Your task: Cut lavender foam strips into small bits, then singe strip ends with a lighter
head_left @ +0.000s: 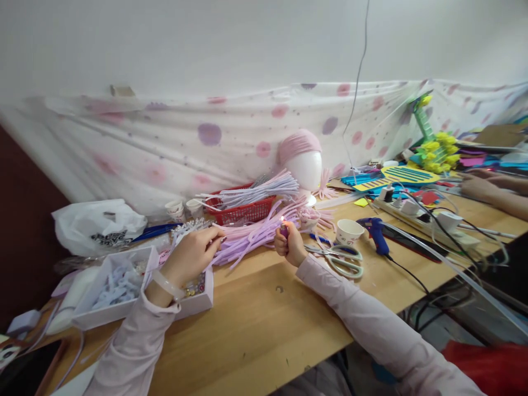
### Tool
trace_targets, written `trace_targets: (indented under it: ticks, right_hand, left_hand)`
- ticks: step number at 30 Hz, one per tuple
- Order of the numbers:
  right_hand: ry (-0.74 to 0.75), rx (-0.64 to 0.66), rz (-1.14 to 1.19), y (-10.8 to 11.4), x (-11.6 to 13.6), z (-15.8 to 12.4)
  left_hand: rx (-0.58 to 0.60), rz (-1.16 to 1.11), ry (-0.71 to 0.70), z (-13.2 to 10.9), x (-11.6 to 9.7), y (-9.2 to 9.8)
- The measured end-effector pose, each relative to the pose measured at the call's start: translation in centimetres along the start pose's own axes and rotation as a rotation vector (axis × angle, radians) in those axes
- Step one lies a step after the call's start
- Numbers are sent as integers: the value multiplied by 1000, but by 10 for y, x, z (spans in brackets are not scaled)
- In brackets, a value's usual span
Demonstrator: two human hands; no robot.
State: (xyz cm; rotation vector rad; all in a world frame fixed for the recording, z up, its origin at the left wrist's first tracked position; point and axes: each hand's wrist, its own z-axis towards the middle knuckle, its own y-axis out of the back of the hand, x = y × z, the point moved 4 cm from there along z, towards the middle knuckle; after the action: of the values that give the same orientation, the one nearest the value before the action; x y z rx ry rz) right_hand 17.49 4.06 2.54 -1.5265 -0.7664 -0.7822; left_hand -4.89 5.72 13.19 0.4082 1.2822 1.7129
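Note:
In my right hand (294,245) a purple lighter (284,229) is held upright, with a small flame at its top. My left hand (190,257) hovers over the white compartment box (208,294), thumb and fingers pinched together. Something tiny and dark shows at those fingertips, too small to name. Pink and lilac pipe cleaners (243,240) lie in a loose bundle behind and between both hands. Beads (197,286) fill the box's right side, partly covered by my left wrist, and pale fuzzy pieces (116,287) sit in its left compartment.
A red basket (245,211) of pipe cleaners stands behind, beside a white foam head (305,169). Scissors (342,258), a paper cup (350,231), a blue glue gun (374,234) and a power strip (424,223) lie to the right. Another person's hands (480,186) are at far right.

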Motion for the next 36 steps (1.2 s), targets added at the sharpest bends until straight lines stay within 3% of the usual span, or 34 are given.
trace_targets:
  ticks: [26,36]
  right_hand:
    - [-10,-6,-42,-2,-1,0]
    - [-12,63,-1,-9,-4,-3]
  left_hand:
    - [19,0,-2,0,1,-2]
    - [16,12,-16,1,-8,-11]
